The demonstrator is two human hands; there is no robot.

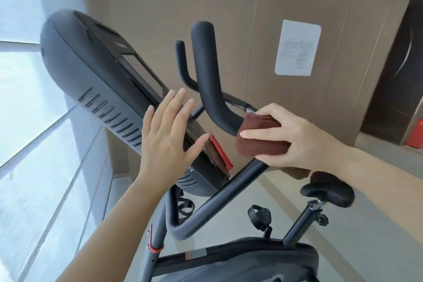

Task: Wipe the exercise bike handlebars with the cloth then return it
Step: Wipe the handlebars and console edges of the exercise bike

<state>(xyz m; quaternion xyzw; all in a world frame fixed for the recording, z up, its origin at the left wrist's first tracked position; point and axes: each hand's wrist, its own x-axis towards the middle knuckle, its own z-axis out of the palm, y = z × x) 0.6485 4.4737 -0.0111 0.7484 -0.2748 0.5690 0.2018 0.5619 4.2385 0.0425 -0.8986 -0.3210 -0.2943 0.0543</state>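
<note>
The exercise bike's black handlebars (pixel 207 71) rise at the centre of the view, with a lower bar (pixel 219 199) sweeping down toward the frame. My right hand (pixel 295 142) is shut on a folded dark brown cloth (pixel 261 135), pressed around the bar where the upright grip bends. My left hand (pixel 167 135) is open with fingers spread, hovering just in front of the lower edge of the bike's black console (pixel 96 71); I cannot tell if it touches it.
A red clip (pixel 220 155) sticks out of the console's lower end. The black saddle (pixel 329 192), a pedal (pixel 259 215) and the bike body (pixel 240 261) lie below. A brown panelled wall with a white notice (pixel 297 47) stands behind; windows fill the left.
</note>
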